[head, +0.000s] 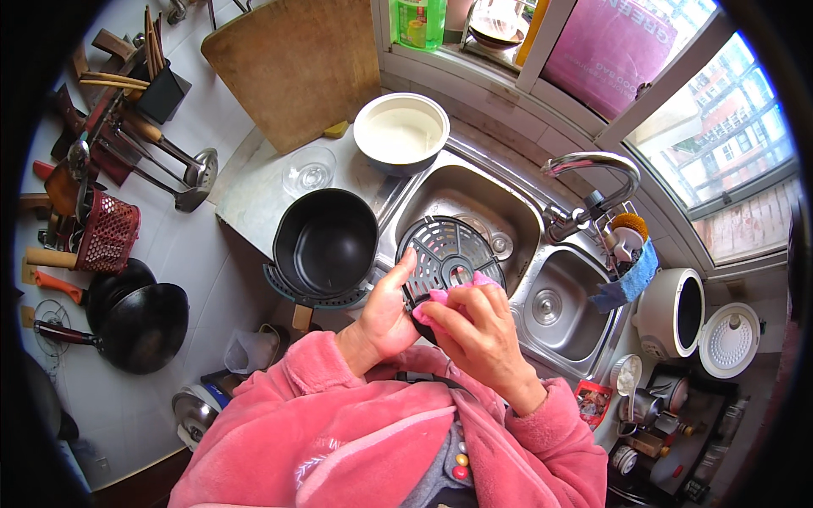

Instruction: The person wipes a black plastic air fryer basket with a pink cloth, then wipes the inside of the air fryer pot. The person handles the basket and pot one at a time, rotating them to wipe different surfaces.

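Observation:
My left hand grips the near left edge of a round black slotted air fryer tray, its thumb on the upper face. The tray is tilted over the large sink basin. My right hand pinches a pink cloth against the tray's near side. To the left, a black air fryer basket stands at the counter's edge, its handle towards me. Beyond it are a clear glass lid or dish and a round pot with a cream interior.
The steel double sink has its faucet at the back right. A wooden cutting board leans on the wall. An open white rice cooker and jars stand right. Pans and utensils hang left.

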`<state>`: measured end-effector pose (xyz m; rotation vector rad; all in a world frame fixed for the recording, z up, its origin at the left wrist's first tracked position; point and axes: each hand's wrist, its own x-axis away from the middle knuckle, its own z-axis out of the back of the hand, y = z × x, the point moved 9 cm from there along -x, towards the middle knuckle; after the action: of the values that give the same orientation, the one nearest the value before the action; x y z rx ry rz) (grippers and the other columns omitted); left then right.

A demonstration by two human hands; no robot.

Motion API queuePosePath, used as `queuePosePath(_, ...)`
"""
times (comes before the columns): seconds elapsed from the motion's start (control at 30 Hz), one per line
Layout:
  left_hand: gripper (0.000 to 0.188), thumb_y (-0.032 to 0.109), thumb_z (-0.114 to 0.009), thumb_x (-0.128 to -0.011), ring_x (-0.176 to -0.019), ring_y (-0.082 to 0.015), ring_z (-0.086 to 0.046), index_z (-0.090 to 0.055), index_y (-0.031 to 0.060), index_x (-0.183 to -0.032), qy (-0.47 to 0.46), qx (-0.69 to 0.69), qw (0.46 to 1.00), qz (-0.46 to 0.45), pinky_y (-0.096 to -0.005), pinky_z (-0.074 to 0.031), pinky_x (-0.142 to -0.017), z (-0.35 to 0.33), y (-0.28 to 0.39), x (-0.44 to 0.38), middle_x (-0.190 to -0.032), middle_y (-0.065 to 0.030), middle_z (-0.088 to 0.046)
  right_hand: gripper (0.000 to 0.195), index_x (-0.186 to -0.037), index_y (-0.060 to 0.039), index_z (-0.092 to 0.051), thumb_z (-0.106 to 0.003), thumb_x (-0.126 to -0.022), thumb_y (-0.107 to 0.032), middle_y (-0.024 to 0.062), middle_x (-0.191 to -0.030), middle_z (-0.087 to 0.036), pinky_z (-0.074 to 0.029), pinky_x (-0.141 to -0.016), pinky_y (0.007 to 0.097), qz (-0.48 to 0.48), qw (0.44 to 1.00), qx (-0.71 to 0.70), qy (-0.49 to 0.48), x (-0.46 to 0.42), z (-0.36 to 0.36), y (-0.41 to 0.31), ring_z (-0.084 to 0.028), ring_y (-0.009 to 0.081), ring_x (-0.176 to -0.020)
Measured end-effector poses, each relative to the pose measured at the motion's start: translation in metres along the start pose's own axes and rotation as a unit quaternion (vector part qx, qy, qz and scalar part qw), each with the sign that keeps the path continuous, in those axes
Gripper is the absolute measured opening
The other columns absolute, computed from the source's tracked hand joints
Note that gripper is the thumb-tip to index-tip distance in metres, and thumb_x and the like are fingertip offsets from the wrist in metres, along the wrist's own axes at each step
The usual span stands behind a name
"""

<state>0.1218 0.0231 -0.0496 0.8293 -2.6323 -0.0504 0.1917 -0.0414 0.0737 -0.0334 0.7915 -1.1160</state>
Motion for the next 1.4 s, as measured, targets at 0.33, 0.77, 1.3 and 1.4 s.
queuePosePath(0.33,0.049,0.045,-0.04,-0.115,-0.117,-0.0284,-0.07,-0.056,0.0073,-0.142,-0.019,0.02,0.999,0.036,-0.0462,-0.057,-0.103,-0.001,-0.002,0.003,-0.131,-0.0134,-0.07,0.039,-0.112,-0.0131,-0.073,-0.075,-0.074,-0.02,0.0059,-0.113,-0.061,-0.05,-0.091,0.0404,0.034,0.997,-0.012,-0.074,-0.004,-0.004,-0.007,-0.061,0.025,-0.103)
queuePosePath(0.77,0.053,0.045,-0.036,-0.116,-0.126,-0.0326,-0.066,-0.053,0.0052,-0.148,-0.033,0.042,0.997,0.063,-0.0515,-0.05,-0.113,0.0,-0.004,0.0,-0.139,-0.0178,-0.066,0.037,-0.111,-0.0203,-0.074,-0.076,-0.075,-0.015,0.005,-0.12,-0.06,-0.049,-0.098,0.0458,0.043,0.988,-0.051,-0.138,0.013,-0.002,0.003,-0.059,0.0276,-0.114)
queuePosePath(1.3,0.056,0.044,-0.037,-0.115,-0.131,-0.038,-0.063,-0.053,0.0021,-0.148,-0.018,0.056,0.992,0.108,-0.0565,-0.046,-0.116,0.015,0.008,-0.001,-0.143,-0.0218,-0.064,0.04,-0.105,-0.0219,-0.079,-0.078,-0.069,-0.005,0.0071,-0.132,-0.06,-0.047,-0.107,0.051,0.034,0.979,-0.088,-0.182,0.037,0.008,0.023,-0.056,0.0322,-0.123)
queuePosePath(1.4,0.053,0.042,-0.038,-0.115,-0.127,-0.0356,-0.065,-0.056,0.0024,-0.145,-0.005,0.045,0.994,0.1,-0.0556,-0.048,-0.115,0.013,0.014,0.003,-0.138,-0.0202,-0.067,0.038,-0.102,-0.0208,-0.08,-0.077,-0.068,-0.004,0.0074,-0.13,-0.061,-0.046,-0.108,0.0515,0.024,0.978,-0.087,-0.188,0.042,0.009,0.029,-0.056,0.0328,-0.123)
